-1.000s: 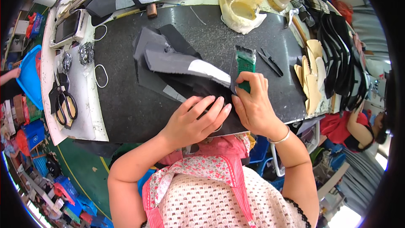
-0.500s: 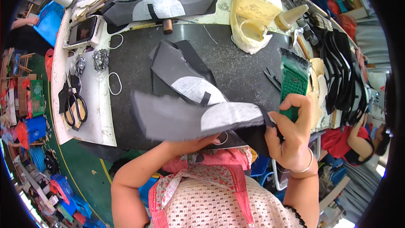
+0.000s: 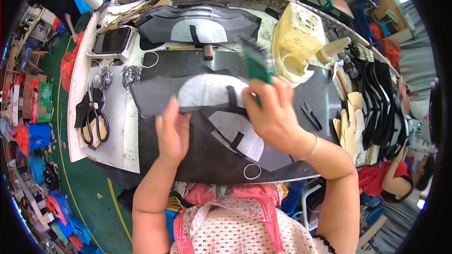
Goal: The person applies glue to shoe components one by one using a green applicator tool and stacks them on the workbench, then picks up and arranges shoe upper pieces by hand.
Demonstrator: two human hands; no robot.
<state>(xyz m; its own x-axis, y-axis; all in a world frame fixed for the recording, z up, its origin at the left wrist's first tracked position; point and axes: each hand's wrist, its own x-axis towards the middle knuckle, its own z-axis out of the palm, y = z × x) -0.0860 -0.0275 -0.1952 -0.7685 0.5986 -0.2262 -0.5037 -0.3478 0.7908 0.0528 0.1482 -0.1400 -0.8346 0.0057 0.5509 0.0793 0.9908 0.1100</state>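
Observation:
A flat dark grey material piece (image 3: 157, 96) with a white half-oval patch (image 3: 207, 93) and a short black strip is held above the black work mat. My left hand (image 3: 173, 131) pinches its lower edge, the thumb on top. In my right hand (image 3: 273, 117) is a green brush (image 3: 256, 68) with dark bristles, blurred by motion. That hand also lies at the right end of the piece; whether it grips it I cannot tell. Beneath lies a similar grey piece (image 3: 278, 159), also patched in white, partly covered.
A stack of similar pieces (image 3: 155, 23) lies at the back, near a yellow glue-crusted container (image 3: 299, 33). Black scissors (image 3: 94, 124) lie on the left, small snips (image 3: 311, 116) on the right. Several black curved pieces (image 3: 376, 99) hang along the right edge. Another person (image 3: 391, 171) sits at the right.
The piece has swung forward over the mat, away from my body. My right hand has carried the brush left and forward. My left hand has come out from beneath the piece.

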